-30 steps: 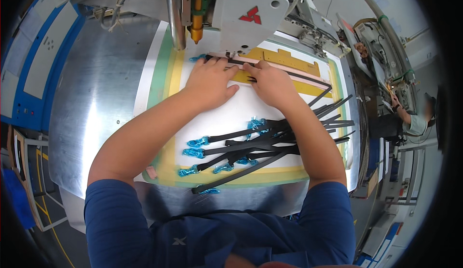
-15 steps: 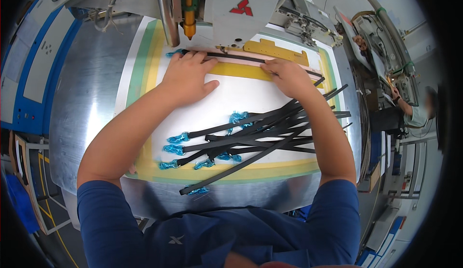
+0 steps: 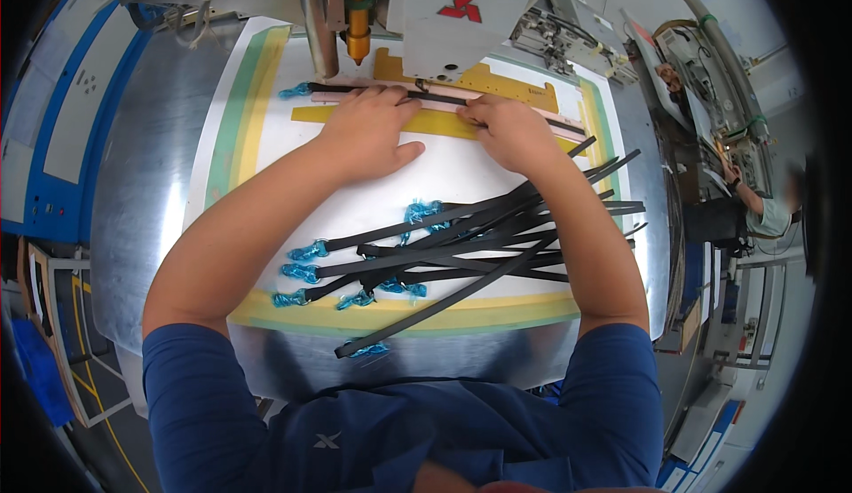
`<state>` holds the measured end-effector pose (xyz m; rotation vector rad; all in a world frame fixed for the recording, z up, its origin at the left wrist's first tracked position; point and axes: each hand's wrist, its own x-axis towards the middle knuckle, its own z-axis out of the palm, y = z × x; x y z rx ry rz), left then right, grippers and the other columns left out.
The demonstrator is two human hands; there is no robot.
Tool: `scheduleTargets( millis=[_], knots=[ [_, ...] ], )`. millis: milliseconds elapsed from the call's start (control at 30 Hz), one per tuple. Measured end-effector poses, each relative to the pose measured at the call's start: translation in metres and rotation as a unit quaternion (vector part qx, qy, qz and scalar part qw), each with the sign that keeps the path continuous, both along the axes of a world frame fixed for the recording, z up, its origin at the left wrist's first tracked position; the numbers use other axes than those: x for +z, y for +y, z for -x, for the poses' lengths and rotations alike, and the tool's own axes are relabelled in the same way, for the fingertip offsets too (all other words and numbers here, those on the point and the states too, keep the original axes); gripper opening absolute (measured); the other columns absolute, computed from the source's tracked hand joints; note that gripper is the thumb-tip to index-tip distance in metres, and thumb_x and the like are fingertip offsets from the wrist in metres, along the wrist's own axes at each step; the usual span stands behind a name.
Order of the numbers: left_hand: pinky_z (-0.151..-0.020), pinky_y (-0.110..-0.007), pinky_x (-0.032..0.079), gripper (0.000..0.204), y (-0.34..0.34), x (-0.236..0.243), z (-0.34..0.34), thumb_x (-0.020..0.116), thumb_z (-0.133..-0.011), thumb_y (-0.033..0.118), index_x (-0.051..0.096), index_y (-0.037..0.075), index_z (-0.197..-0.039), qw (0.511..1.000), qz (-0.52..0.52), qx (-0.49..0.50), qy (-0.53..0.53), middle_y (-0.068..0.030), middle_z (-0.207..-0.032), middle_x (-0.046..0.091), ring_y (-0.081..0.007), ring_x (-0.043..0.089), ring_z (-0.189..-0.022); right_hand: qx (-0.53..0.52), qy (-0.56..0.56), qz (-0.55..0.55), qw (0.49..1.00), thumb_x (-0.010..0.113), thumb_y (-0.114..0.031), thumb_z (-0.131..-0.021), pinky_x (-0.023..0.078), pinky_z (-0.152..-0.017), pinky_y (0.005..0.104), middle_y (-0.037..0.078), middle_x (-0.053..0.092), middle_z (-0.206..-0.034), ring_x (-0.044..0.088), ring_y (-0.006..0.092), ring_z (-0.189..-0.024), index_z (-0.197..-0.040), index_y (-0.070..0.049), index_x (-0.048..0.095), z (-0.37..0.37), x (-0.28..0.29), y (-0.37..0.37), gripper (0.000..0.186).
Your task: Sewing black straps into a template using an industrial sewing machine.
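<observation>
A long black strap (image 3: 439, 98) lies across a pink strip under the machine head, its left end carrying a piece wrapped in blue plastic (image 3: 295, 91). My left hand (image 3: 371, 131) rests palm down, fingers stretched over the strap and thumb spread apart. To its right, my right hand (image 3: 510, 134) has its fingers bent and drawn together at the strap's near edge; the fingertips are partly hidden. A yellow template (image 3: 506, 85) sits behind the strap, and a yellow strip (image 3: 311, 115) runs in front, partly beneath my hands.
Nearer me lies a crossed pile of black straps (image 3: 453, 249) with blue-wrapped ends. A white machine head (image 3: 453, 18) and a pointed brass-coloured part (image 3: 358, 40) hang just beyond my hands. A metal table (image 3: 133, 182) surrounds the taped white sheet. Another person (image 3: 768, 213) works at the far right.
Both hands have come closer together along the strap. The white sheet, templates and straps have shifted left, while the machine head appears farther right.
</observation>
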<state>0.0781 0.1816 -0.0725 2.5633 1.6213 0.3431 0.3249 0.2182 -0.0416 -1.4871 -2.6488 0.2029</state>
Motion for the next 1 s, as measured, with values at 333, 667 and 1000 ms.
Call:
scheduleTargets(
  millis=[333, 667, 1000],
  knots=[
    [-0.121, -0.050, 0.036, 0.059, 0.000, 0.008, -0.028, 0.067, -0.094, 0.042, 0.060, 0.014, -0.146, 1.000, 0.009, 0.008, -0.004, -0.0163, -0.150, 0.055, -0.0362, 0.049, -0.141, 0.014, 0.024, -0.001, 1.000, 0.054, -0.008, -0.091, 0.052, -0.104, 0.0415, 0.010, 0.071, -0.131, 0.067, 0.0321, -0.118, -0.128, -0.014, 0.075, -0.019, 0.000, 0.003, 0.043],
    [-0.122, -0.052, 0.035, 0.057, -0.006, 0.021, -0.035, 0.066, -0.096, 0.044, 0.060, 0.017, -0.146, 0.999, 0.018, 0.039, 0.032, -0.0155, -0.150, 0.055, -0.0343, 0.050, -0.141, -0.057, -0.005, 0.015, 0.998, 0.053, -0.012, -0.095, 0.056, -0.099, 0.0411, 0.002, 0.073, -0.128, 0.069, 0.0291, -0.113, -0.126, -0.020, 0.077, -0.096, 0.007, 0.012, 0.040],
    [-0.119, -0.053, 0.037, 0.060, 0.001, 0.015, -0.064, 0.067, -0.095, 0.046, 0.060, 0.017, -0.147, 1.000, 0.008, 0.010, 0.024, -0.0138, -0.147, 0.058, -0.0342, 0.052, -0.137, -0.021, -0.024, -0.012, 0.999, 0.054, -0.012, -0.095, 0.056, -0.097, 0.0417, 0.000, 0.072, -0.128, 0.069, 0.0259, -0.115, -0.126, -0.021, 0.077, -0.091, -0.002, 0.016, 0.040]
  ],
)
